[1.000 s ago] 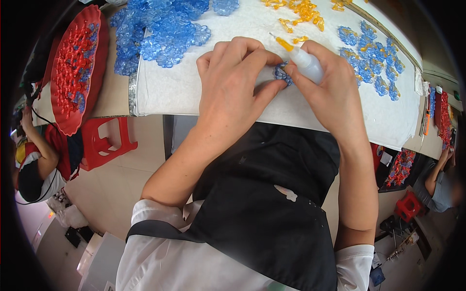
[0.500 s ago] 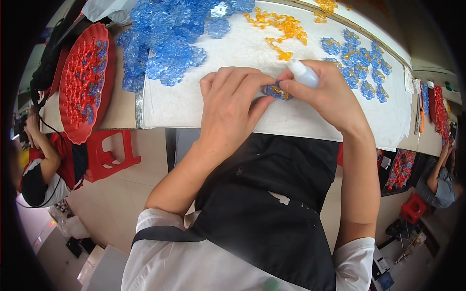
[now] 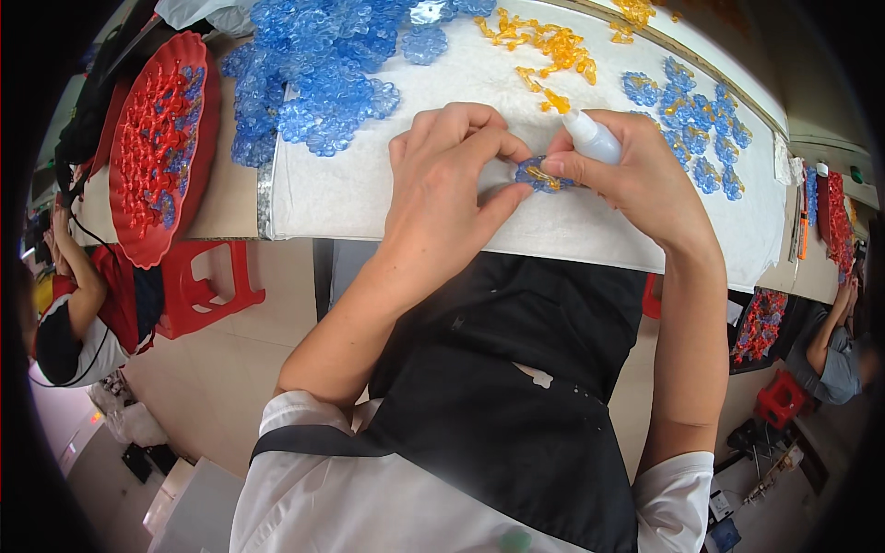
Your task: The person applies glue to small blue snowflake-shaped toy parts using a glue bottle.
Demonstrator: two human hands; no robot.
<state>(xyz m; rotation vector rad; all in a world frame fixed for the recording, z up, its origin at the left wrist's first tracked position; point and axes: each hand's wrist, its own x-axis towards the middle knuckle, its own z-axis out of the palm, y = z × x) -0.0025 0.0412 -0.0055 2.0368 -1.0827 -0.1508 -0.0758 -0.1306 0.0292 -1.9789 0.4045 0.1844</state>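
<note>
My left hand (image 3: 442,189) and my right hand (image 3: 636,175) meet over a white cloth (image 3: 387,194) on the table. Between their fingertips is a small blue plastic flower piece (image 3: 535,172) with an orange bit at its middle. My left thumb and forefinger pinch the piece. My right hand also grips a small white squeeze bottle (image 3: 590,136), its tip pointing up and away. A heap of blue flower pieces (image 3: 313,74) lies to the left, loose orange pieces (image 3: 544,41) lie beyond my hands, and several finished blue flowers (image 3: 691,120) lie to the right.
A red tray (image 3: 157,147) full of red pieces stands at the left table edge. A red stool (image 3: 207,286) is below it. One person sits at the far left (image 3: 74,313), another at the far right (image 3: 834,350) beside more red pieces. My black apron (image 3: 516,387) fills the foreground.
The view has shifted so the table and my hands sit lower in the picture. My hands stay together on the blue piece, with the bottle still in my right hand.
</note>
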